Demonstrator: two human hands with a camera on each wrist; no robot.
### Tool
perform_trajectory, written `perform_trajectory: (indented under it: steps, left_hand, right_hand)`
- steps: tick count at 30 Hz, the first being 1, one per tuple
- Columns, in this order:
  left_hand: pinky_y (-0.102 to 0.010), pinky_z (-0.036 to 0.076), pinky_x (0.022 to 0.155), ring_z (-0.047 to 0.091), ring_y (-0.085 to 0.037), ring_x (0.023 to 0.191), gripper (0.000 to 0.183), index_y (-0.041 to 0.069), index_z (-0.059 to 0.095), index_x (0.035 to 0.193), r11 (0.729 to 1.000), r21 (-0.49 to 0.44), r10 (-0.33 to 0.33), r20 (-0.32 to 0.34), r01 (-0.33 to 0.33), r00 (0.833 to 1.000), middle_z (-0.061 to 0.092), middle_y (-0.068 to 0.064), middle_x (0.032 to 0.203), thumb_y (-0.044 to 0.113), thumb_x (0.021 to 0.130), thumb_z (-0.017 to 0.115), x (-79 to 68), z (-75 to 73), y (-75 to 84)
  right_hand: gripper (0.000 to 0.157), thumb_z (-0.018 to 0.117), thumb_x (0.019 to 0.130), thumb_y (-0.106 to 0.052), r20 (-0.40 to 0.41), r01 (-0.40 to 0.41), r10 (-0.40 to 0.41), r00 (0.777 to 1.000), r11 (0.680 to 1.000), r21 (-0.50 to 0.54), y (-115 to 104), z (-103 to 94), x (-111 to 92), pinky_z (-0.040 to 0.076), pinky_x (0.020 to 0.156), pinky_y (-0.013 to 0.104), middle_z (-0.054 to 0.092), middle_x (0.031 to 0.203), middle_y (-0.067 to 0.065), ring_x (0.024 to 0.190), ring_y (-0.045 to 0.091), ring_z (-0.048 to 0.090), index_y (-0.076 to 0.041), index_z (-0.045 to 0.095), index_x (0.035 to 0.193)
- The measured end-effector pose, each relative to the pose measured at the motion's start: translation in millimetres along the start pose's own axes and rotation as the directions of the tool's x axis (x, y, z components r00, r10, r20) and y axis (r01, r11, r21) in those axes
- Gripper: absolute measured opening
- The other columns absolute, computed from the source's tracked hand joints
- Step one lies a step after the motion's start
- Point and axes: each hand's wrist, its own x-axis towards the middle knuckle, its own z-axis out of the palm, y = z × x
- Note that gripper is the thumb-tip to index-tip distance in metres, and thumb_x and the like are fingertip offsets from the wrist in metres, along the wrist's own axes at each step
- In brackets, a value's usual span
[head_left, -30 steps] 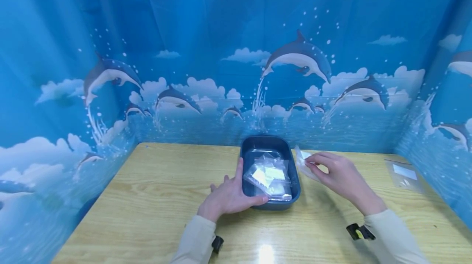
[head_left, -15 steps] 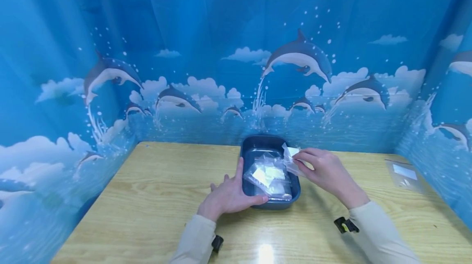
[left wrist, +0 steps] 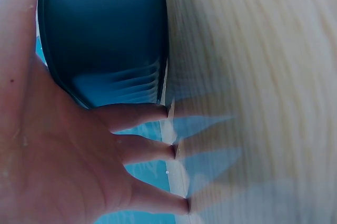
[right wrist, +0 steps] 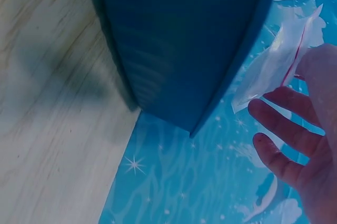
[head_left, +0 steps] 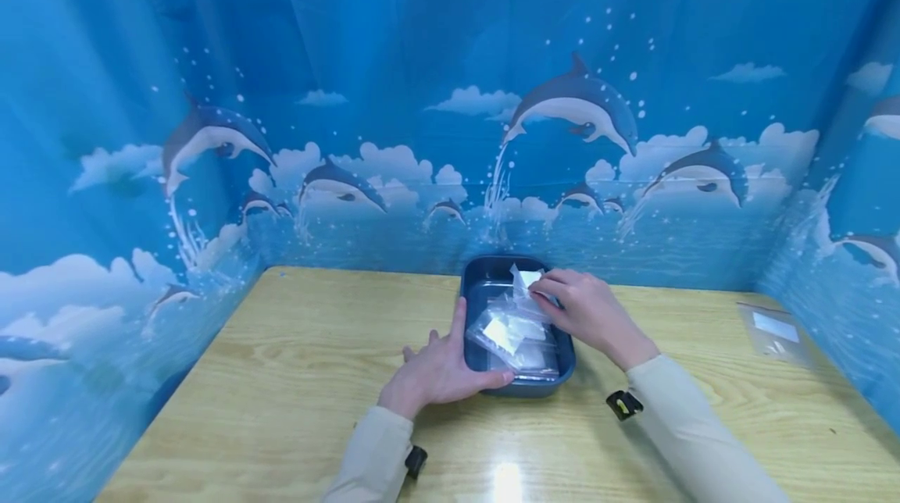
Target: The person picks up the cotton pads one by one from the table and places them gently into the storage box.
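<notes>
A dark blue plastic bin (head_left: 478, 290) stands near the back edge of the table. Inside it lie several clear zip-lock bags (head_left: 503, 335) with white labels. My left hand (head_left: 434, 370) rests against the bin's near left corner, index finger along the side and thumb at the front rim; its other fingers are spread straight in the left wrist view. Over the bin's right side, my right hand (head_left: 583, 314) pinches another small zip-lock bag (head_left: 524, 284) between thumb and index finger. A red seal line shows on that held bag (right wrist: 279, 58) in the right wrist view.
One more zip-lock bag (head_left: 773, 333), with a white label and small white pieces in it, lies at the table's right edge. A blue dolphin-print curtain (head_left: 394, 112) surrounds the wooden table (head_left: 316, 354) at the back and sides.
The right hand has carried its zip-lock bag leftward, from beside the bin to over the bags inside it. My left hand has kept its place on the bin.
</notes>
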Motion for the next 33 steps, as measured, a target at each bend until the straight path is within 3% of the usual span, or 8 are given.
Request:
perform_trajectory:
  steps: [10, 21, 33]
  left_hand:
    - [-0.086, 0.015, 0.111, 0.030, -0.054, 0.150, 0.134, 0.027, -0.011, 0.165, 1.000, -0.007, 0.006, 0.002, -0.006, 1.000, 0.042, -0.022, 0.160, 0.090, 0.072, 0.062, 0.0, 0.0, -0.3]
    - [-0.086, 0.015, 0.112, 0.030, -0.054, 0.150, 0.133, 0.027, -0.011, 0.165, 1.000, -0.005, 0.004, 0.009, -0.004, 1.000, 0.041, -0.022, 0.160, 0.090, 0.072, 0.062, -0.4, 0.8, 0.0]
    - [-0.085, 0.016, 0.112, 0.030, -0.053, 0.150, 0.133, 0.027, -0.011, 0.165, 1.000, 0.008, 0.005, 0.008, -0.005, 1.000, 0.042, -0.021, 0.161, 0.089, 0.073, 0.061, -0.2, -0.8, -0.8]
  right_hand:
    - [0.013, 0.079, 0.091, -0.014, 0.070, -0.024, 0.024, 0.997, 1.000, -0.006, 2, 15.2, 13, 0.063, 0.072, 0.037, 0.077, 0.097, 0.004, 0.080, 0.018, 0.073, -0.012, 0.080, 0.103]
    - [0.017, 0.079, 0.090, -0.016, 0.126, -0.058, 0.060, 0.990, 0.998, -0.017, -1, 22.7, 14, 0.063, 0.072, 0.040, 0.077, 0.101, 0.006, 0.083, 0.022, 0.074, -0.011, 0.080, 0.106]
    - [0.016, 0.079, 0.090, -0.018, 0.058, -0.093, 0.092, 0.994, 0.996, 0.007, 3, 8.9, -2, 0.063, 0.070, 0.038, 0.078, 0.099, 0.006, 0.082, 0.021, 0.074, -0.010, 0.080, 0.104]
